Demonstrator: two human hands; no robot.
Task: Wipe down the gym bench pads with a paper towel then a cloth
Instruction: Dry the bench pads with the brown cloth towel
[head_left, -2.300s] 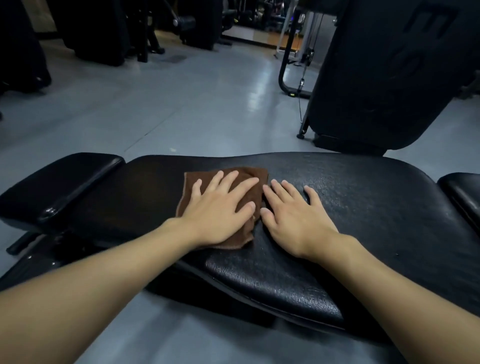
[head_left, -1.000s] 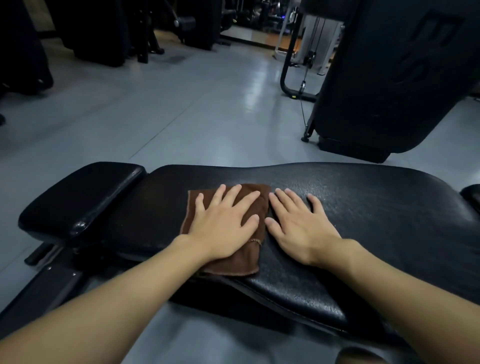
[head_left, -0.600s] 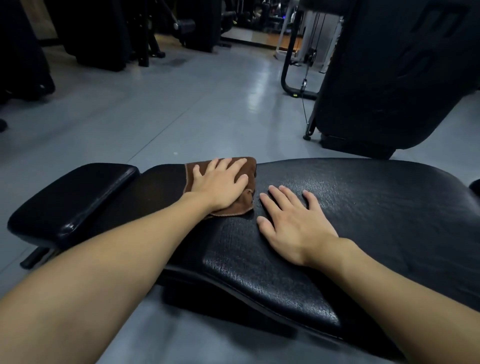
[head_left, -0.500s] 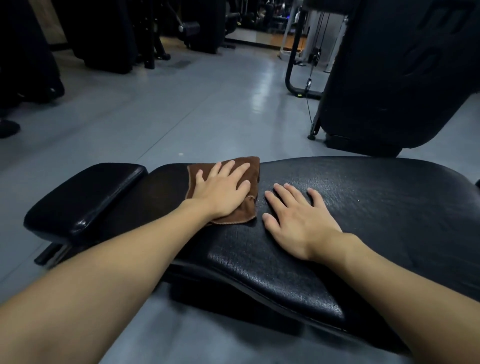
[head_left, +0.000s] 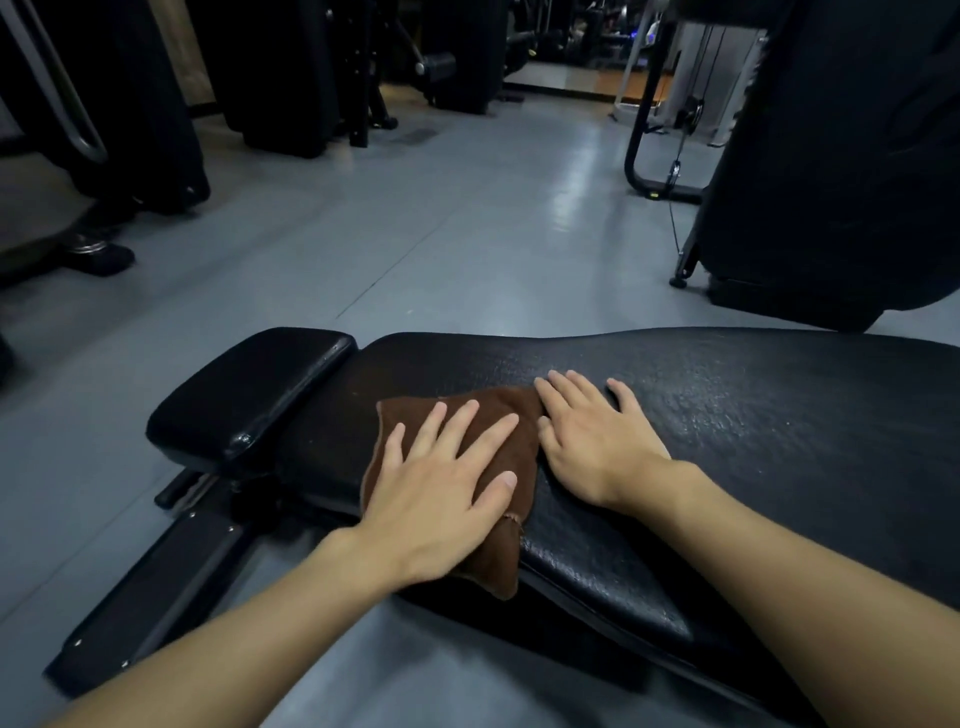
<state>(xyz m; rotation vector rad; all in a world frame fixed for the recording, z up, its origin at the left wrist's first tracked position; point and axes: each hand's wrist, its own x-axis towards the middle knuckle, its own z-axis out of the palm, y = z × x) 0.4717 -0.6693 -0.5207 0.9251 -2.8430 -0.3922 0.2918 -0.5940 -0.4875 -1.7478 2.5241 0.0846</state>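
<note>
A long black bench pad (head_left: 727, 415) runs across the lower half of the head view, with a smaller black pad (head_left: 249, 395) at its left end. A folded brown cloth (head_left: 519, 415) lies on the long pad near its front edge, one corner hanging over. My left hand (head_left: 441, 488) presses flat on the cloth with fingers spread. Just to its right, my right hand (head_left: 592, 441) rests flat on the bare pad, its fingers touching the cloth's right edge. No paper towel is in view.
The bench's black frame (head_left: 156, 582) sticks out low at the left over grey floor (head_left: 441, 234). A large black machine pad (head_left: 841, 156) stands behind the bench at right, a cable machine base (head_left: 654, 176) beside it. Dark gym machines (head_left: 291, 78) line the far left.
My left hand has drawn the cloth back from the pad's far edge toward the front edge. My right hand stays flat on the pad beside it.
</note>
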